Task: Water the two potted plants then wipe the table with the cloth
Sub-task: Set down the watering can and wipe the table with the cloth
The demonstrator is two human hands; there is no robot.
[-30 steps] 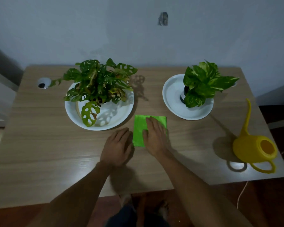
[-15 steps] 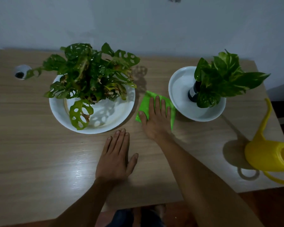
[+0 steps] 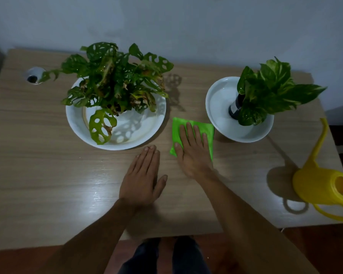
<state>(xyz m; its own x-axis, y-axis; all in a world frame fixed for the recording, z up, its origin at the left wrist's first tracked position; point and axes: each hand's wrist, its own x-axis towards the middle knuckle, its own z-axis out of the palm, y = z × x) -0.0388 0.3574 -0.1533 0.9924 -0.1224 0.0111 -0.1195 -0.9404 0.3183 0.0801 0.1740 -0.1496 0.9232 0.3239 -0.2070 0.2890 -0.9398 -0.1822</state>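
Observation:
A bright green cloth (image 3: 207,128) lies flat on the wooden table (image 3: 38,175) between the two plants. My right hand (image 3: 192,151) presses flat on top of it, fingers spread, covering its lower middle. My left hand (image 3: 143,178) rests flat on the bare table just to the left, holding nothing. The holey-leafed plant (image 3: 115,80) stands in a wide white dish (image 3: 75,127) at the left. The smaller plant (image 3: 269,95) in a dark pot stands in a white dish (image 3: 222,115) at the right. A yellow watering can (image 3: 321,186) sits at the table's right front corner.
A round grommet hole (image 3: 33,75) is set in the table's back left corner. A pale wall runs behind the table. The table's front edge is just in front of my legs (image 3: 162,256), and reddish floor shows beyond the right edge.
My right hand slid the cloth away from me to between the two dishes, then back slightly toward me. My left hand stayed flat on the table. The camera moved closer.

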